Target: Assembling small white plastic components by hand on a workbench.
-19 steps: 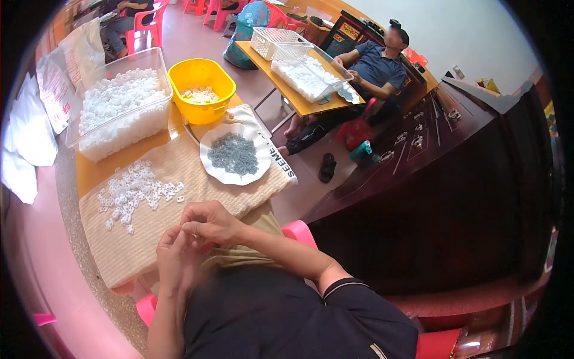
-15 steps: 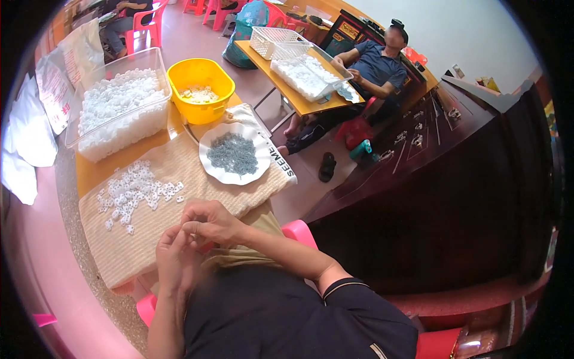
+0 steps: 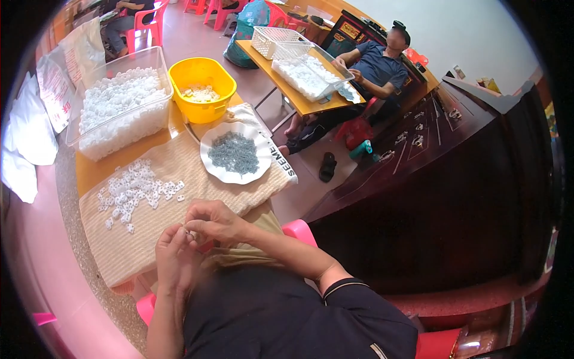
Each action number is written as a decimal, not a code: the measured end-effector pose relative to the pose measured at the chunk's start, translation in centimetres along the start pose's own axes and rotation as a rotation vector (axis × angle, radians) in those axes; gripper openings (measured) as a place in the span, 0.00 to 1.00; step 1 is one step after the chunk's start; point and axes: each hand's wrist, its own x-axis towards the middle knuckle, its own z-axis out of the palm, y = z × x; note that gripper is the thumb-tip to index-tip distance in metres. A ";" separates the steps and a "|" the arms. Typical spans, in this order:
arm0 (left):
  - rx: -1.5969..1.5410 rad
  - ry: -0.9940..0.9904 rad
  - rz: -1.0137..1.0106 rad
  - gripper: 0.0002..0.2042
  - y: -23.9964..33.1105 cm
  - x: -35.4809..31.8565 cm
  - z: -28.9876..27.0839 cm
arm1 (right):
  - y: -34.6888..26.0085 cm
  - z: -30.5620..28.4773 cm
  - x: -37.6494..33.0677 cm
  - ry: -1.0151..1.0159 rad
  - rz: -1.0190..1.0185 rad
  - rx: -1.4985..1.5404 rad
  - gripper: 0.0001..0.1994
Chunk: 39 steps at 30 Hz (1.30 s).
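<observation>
- Just off the near edge of the beige woven mat (image 3: 179, 197), my left hand (image 3: 174, 258) and my right hand (image 3: 214, 222) are brought together, fingertips meeting.
- Pinched between those fingertips is a small white piece (image 3: 189, 234); it is too tiny and too covered for me to tell its shape, and I cannot tell which hand carries more of the grip.
- The mat is a coarse, ribbed cloth spread over the wooden desk (image 3: 98, 170), and it sags a little over the desk's near edge.
- On the mat, beyond my hands and toward its left side, lies a loose scatter of small white plastic pieces (image 3: 136, 190), blocky and glossy, spread flat rather than heaped.
- On the far right part of the mat sits a white plate (image 3: 222, 173) with a wavy rim, holding a mound of tiny grey metal bits (image 3: 234, 152), fine and wiry.
- Past the mat's far edge stands a round yellow plastic tub (image 3: 209, 103) with a thin layer of white pieces in its bottom.
- Left of the tub, also beyond the mat, is a clear rectangular plastic bin (image 3: 119, 125), nearly full of the same white pieces.
- Well beyond the mat, another person (image 3: 371, 72) in a dark blue shirt sits at a second wooden desk (image 3: 296, 99) that carries a clear bin and a white basket.
</observation>
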 end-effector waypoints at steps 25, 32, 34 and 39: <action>0.098 0.040 0.016 0.09 2.1 0.4 -8.6 | 7.4 5.0 2.2 -0.040 0.174 0.080 0.03; 0.019 0.089 0.008 0.10 2.7 -0.3 -13.1 | 10.8 7.8 2.8 0.034 0.182 0.068 0.03; -0.017 0.072 0.014 0.10 2.8 -0.4 -14.0 | 11.3 8.5 2.9 0.043 0.214 0.106 0.03; 0.003 0.056 0.012 0.11 3.0 -0.7 -15.4 | 12.5 9.2 2.9 0.026 0.201 0.058 0.05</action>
